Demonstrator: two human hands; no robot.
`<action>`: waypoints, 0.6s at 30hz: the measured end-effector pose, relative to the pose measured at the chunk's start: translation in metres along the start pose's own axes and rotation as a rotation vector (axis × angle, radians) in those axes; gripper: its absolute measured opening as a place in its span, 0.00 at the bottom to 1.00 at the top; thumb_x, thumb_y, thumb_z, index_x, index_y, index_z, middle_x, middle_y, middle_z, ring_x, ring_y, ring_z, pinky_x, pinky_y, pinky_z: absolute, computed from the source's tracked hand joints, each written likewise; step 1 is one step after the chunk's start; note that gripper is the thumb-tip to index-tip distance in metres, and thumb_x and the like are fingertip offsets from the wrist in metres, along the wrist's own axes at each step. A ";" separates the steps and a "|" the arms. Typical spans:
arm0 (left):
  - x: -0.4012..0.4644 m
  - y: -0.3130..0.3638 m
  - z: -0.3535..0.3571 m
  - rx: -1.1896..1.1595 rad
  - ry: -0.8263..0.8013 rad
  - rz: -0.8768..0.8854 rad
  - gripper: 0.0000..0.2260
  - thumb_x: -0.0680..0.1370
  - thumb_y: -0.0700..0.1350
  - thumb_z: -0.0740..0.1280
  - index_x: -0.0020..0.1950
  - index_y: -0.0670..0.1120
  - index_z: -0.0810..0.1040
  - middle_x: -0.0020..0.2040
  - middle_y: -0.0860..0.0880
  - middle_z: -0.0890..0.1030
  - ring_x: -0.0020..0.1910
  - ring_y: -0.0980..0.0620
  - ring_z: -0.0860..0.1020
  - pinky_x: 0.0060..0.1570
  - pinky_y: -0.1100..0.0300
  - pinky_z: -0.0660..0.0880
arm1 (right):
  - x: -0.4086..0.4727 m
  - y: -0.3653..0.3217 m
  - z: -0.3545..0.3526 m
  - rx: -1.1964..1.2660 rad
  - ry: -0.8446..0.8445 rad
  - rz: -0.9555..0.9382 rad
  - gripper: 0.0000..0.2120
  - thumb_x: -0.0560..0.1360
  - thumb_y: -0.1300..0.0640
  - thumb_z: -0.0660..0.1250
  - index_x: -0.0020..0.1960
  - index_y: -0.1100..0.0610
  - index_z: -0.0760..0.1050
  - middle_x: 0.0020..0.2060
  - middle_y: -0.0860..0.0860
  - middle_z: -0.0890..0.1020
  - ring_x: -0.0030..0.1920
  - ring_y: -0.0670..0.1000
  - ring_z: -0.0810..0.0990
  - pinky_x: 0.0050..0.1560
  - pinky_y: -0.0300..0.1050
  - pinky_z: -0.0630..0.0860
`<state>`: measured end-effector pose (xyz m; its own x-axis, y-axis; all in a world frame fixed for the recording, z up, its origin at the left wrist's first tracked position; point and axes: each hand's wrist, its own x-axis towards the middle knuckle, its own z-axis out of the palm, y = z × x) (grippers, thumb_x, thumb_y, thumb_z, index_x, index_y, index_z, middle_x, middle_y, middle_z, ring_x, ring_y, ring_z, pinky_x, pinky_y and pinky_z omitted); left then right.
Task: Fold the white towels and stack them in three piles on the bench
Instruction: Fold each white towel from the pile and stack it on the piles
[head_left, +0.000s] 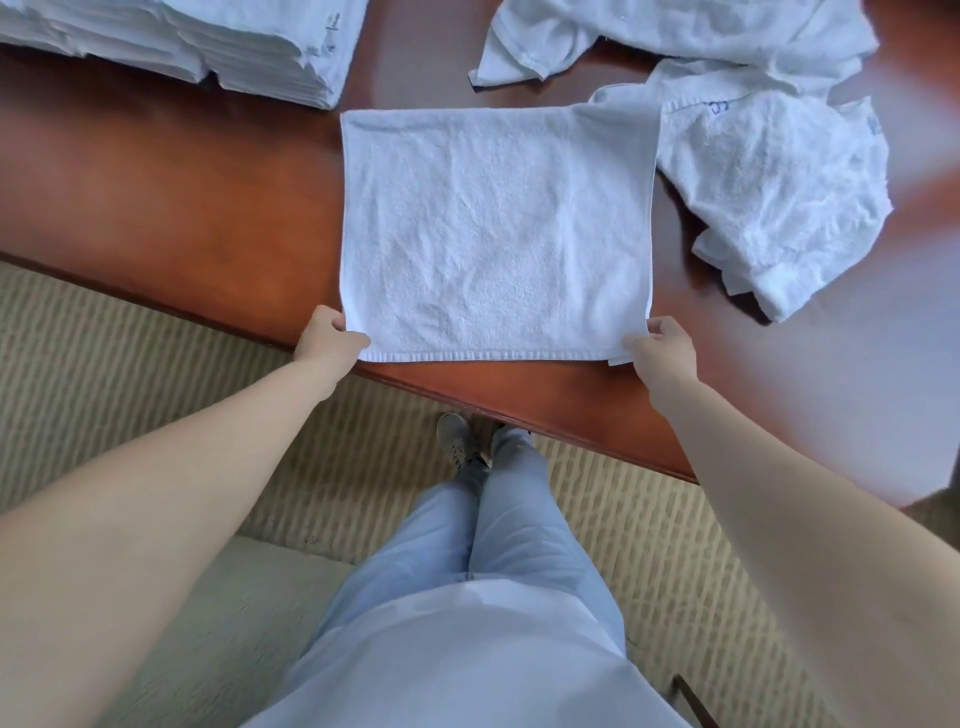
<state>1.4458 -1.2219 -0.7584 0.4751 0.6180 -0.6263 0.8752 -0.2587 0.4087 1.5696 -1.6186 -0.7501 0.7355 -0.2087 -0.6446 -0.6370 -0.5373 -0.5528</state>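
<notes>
Far left on the bench (171, 171), I see the stack of folded towels (208, 41), neat, well clear of the work. Coming in, my left hand (330, 338) reaches forward on a nearly straight arm, knuckles up, fingers curled shut, pinching the near-left corner of the flat towel (493, 234). That towel lies spread in the middle of the bench, smooth, its near hem just inside the bench's front edge. Moving across, my right hand (662, 348) mirrors the left, arm extended, thumb and fingers closed on the near-right corner, which is lifted and curled slightly. Beyond it, to the right and at the back, the unfolded towels (769, 171) lie crumpled in a heap, one touching the flat towel's far-right corner.
</notes>
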 end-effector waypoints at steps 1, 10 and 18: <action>0.000 0.000 -0.002 -0.027 -0.019 -0.003 0.10 0.77 0.45 0.70 0.51 0.48 0.70 0.43 0.52 0.72 0.39 0.52 0.70 0.35 0.56 0.66 | 0.001 0.000 -0.001 0.015 -0.008 0.006 0.04 0.72 0.58 0.65 0.47 0.52 0.73 0.38 0.45 0.81 0.35 0.48 0.71 0.34 0.44 0.66; 0.003 -0.007 -0.013 -0.026 -0.182 0.001 0.09 0.79 0.44 0.70 0.53 0.40 0.75 0.47 0.46 0.75 0.46 0.48 0.75 0.47 0.51 0.76 | 0.002 -0.007 -0.014 0.111 -0.100 -0.013 0.04 0.73 0.59 0.70 0.46 0.55 0.75 0.36 0.53 0.74 0.38 0.52 0.74 0.43 0.50 0.75; 0.003 -0.011 -0.013 -0.093 -0.178 -0.041 0.08 0.79 0.44 0.70 0.54 0.42 0.77 0.50 0.45 0.79 0.47 0.48 0.77 0.57 0.46 0.79 | 0.011 0.002 -0.018 0.036 -0.074 0.008 0.04 0.73 0.56 0.70 0.46 0.54 0.78 0.42 0.49 0.83 0.41 0.49 0.79 0.45 0.48 0.77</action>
<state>1.4370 -1.2071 -0.7559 0.4548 0.4840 -0.7476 0.8861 -0.1614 0.4345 1.5806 -1.6364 -0.7483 0.7123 -0.1510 -0.6855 -0.6514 -0.5058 -0.5655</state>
